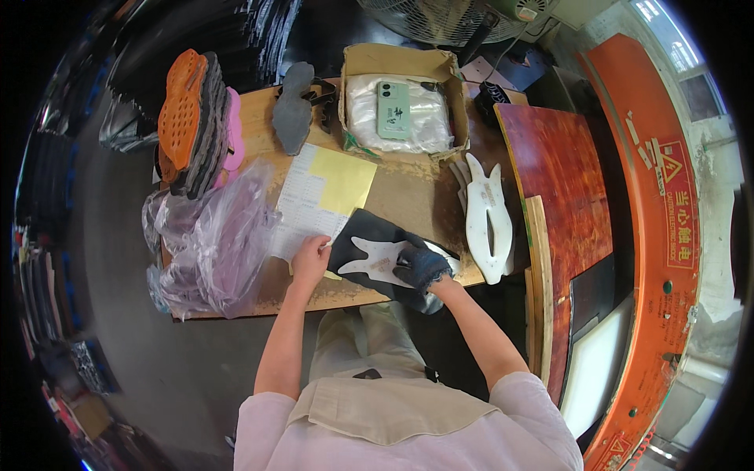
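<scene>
My right hand (422,269), in a dark knit glove, is closed over a white cut-out template (373,257) with forked ends. Beneath the template a black sheet of material (357,228) lies at the table's front edge and partly hangs over it. My left hand (312,257) is bare, its thumb and fingers pinched together beside the sheet's left edge. What those fingers hold, if anything, is too small to make out. A printed paper with a yellow part (339,182) lies just beyond the left hand. Another white template (477,208) rests to the right.
Clear plastic bags (224,243) are heaped at the table's left. Behind them stands a stack of shoe-sole shapes, orange (185,118) on top. A cardboard box (348,102) holds plastic-wrapped goods and a green phone (393,110). Reddish boards (558,188) stand at the right.
</scene>
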The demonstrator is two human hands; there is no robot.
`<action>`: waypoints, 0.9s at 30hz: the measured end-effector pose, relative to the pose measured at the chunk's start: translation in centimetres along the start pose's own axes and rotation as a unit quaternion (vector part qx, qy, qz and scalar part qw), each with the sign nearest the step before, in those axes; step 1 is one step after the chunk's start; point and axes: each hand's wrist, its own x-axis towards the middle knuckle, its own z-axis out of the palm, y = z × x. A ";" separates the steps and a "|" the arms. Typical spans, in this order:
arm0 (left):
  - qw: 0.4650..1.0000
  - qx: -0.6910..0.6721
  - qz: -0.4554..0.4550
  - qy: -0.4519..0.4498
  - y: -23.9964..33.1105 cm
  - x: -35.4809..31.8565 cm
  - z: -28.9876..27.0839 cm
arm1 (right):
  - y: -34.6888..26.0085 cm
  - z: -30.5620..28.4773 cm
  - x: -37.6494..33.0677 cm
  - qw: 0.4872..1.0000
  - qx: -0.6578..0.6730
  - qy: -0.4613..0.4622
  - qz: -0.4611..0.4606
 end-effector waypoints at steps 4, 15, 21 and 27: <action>0.999 -0.016 0.018 0.045 0.3 0.3 0.4 | 0.3 -0.2 0.9 0.990 0.100 0.088 0.055; 0.996 -0.058 0.045 0.051 6.6 4.1 0.6 | 2.4 -8.5 12.1 0.953 0.211 0.207 0.071; 0.987 -0.056 0.137 0.068 9.3 5.7 -0.1 | 0.4 -14.8 21.1 0.948 0.103 0.281 0.107; 0.974 -0.058 0.199 0.092 12.4 8.4 -0.1 | 0.1 -14.8 26.4 0.969 0.016 0.119 0.214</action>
